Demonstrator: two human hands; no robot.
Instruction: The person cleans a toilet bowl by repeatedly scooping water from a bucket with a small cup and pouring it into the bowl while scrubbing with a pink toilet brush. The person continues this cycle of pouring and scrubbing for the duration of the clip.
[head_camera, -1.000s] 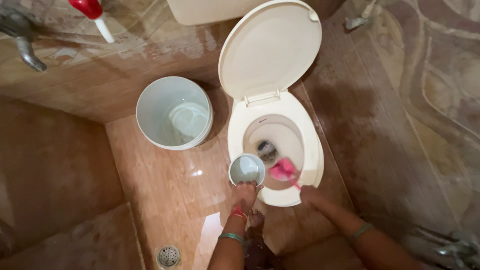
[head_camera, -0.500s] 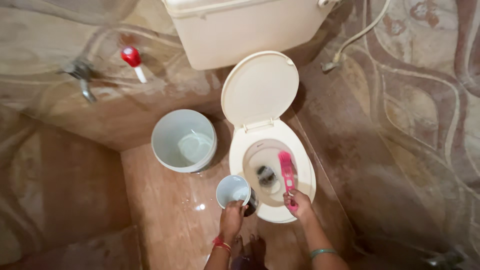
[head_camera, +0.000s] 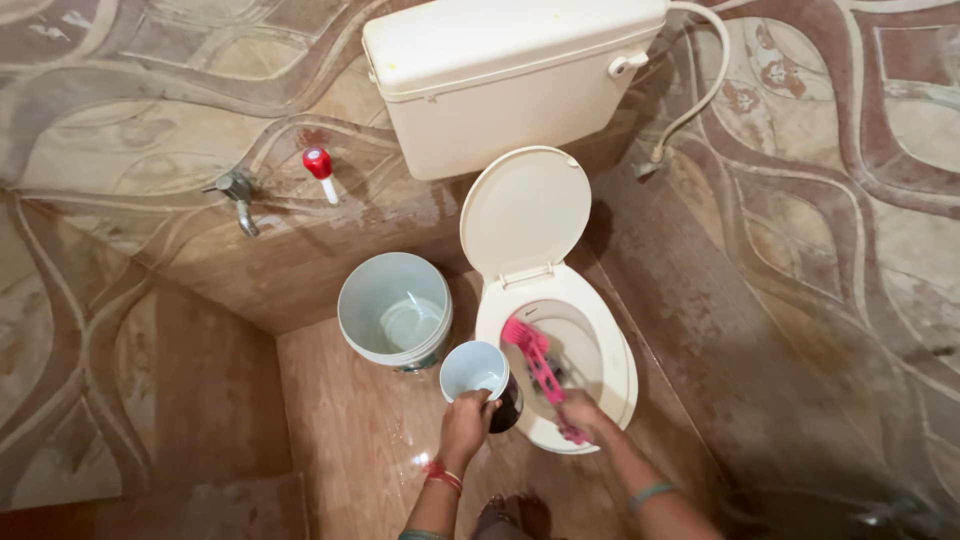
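The bottom edge cuts off both forearms, and the far end of the pink brush (head_camera: 536, 365) blurs against the wet inside of the toilet bowl (head_camera: 608, 362). The right hand (head_camera: 583, 415) is closed around the brush handle over the bowl's front rim. The left hand (head_camera: 466, 425) grips a pale mug (head_camera: 474, 370) just beside the bowl, near the white bucket (head_camera: 394, 312) on the floor.

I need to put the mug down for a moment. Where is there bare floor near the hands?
Bare floor lies left of the left hand, below the bucket and bounded by the side wall. It is crowded between bucket, mug and toilet bowl, where the right hand works the pink brush.
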